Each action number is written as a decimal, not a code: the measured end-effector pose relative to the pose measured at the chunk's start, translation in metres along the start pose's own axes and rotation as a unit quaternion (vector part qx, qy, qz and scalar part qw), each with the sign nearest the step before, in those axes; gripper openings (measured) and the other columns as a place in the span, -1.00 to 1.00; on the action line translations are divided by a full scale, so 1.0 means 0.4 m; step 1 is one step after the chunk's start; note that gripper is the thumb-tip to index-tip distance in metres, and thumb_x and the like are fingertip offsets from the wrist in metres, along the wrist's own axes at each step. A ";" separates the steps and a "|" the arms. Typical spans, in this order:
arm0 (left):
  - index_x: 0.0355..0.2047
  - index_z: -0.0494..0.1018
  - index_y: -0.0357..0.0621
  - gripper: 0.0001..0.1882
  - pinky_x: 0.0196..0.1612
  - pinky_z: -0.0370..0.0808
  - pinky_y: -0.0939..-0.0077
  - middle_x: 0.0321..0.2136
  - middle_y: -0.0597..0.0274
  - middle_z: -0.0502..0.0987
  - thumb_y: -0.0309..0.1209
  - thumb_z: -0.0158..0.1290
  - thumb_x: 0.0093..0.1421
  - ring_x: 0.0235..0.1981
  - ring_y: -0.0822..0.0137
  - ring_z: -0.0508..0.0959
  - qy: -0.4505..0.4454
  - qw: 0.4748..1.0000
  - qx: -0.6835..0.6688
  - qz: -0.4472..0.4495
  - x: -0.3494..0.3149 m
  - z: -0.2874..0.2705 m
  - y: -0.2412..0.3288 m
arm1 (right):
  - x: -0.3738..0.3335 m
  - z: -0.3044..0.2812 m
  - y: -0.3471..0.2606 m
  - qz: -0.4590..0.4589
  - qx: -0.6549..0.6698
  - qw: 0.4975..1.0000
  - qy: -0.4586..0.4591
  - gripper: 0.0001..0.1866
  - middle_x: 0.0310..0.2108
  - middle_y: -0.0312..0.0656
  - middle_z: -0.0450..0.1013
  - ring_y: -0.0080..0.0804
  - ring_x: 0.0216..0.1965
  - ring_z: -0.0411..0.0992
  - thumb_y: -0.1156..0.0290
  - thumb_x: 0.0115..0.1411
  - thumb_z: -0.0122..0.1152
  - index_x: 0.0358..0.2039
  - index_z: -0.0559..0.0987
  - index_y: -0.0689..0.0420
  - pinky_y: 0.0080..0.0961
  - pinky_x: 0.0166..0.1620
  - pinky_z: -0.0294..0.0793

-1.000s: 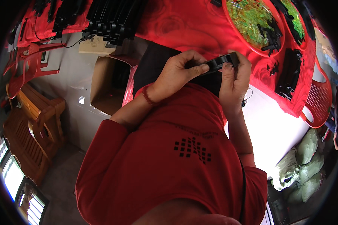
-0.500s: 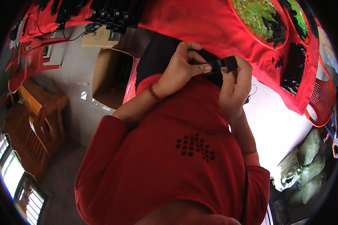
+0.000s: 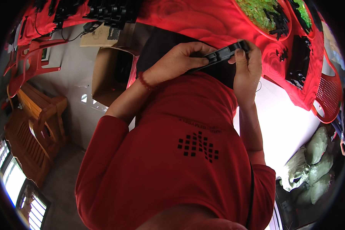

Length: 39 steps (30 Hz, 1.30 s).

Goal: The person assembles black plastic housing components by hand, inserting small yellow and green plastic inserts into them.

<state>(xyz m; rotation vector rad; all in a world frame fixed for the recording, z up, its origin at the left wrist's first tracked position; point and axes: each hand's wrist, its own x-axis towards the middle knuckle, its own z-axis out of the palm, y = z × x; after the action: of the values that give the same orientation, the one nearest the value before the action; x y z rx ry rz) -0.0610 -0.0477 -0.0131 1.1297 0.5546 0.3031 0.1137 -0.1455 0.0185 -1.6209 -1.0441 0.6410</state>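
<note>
A long, narrow black plastic part [image 3: 220, 55] is held between my two hands, just off the table's near edge and over my lap. Its exact kind does not show. My left hand [image 3: 182, 59] pinches the left end between thumb and fingers. Around the right end, my right hand [image 3: 248, 65] is closed, with its thumb pressed on the near face. The part slants, its right end farther from me. A red beaded bracelet circles my left wrist.
The red-covered table [image 3: 188, 19] runs across the far side. On it are a red basin [image 3: 289, 27] of yellow-green pieces and black parts, and several black parts [image 3: 113, 11] at left. An opened cardboard box [image 3: 103, 76] stands on the floor. A red chair [image 3: 329, 96] is at right.
Both hands have moved slightly away from me with the black part. It has turned, so more of its length shows, and my right thumb has shifted along it.
</note>
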 end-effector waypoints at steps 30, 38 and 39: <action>-0.17 0.52 -0.22 -0.85 -0.14 0.53 0.63 -0.27 0.32 0.60 -0.53 0.17 0.24 -0.23 0.57 0.55 0.172 0.970 0.132 0.113 -0.037 0.068 -0.017 | -0.021 0.006 -0.016 -0.058 0.021 0.998 0.000 -0.79 -0.30 -0.25 0.42 -0.62 -0.38 0.37 0.56 0.37 0.02 0.00 0.41 0.28 -0.65 -0.27 0.44; -0.14 0.48 -0.21 -0.82 -0.10 0.47 0.65 -0.26 0.35 0.56 -0.55 0.15 0.25 -0.19 0.57 0.51 0.113 0.987 0.091 0.073 -0.020 0.031 -0.010 | -0.002 0.018 -0.024 -0.110 -0.004 0.994 -0.019 -0.75 -0.33 -0.23 0.44 -0.60 -0.39 0.39 0.55 0.34 0.08 0.01 0.42 0.29 -0.66 -0.28 0.44; -0.12 0.48 -0.20 -0.80 -0.09 0.46 0.66 -0.25 0.36 0.55 -0.56 0.14 0.24 -0.17 0.58 0.50 0.077 0.991 0.087 0.069 -0.016 0.021 0.005 | 0.010 0.017 -0.029 -0.063 0.007 0.998 -0.007 -0.75 -0.33 -0.24 0.44 -0.60 -0.39 0.40 0.52 0.34 0.09 0.00 0.44 0.30 -0.65 -0.29 0.45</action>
<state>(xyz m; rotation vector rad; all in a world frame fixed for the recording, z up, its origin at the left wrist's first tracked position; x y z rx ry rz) -0.0614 -0.0563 -0.0069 1.3228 0.6493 0.4713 0.1063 -0.1380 0.0279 -1.5268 -1.1407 0.5738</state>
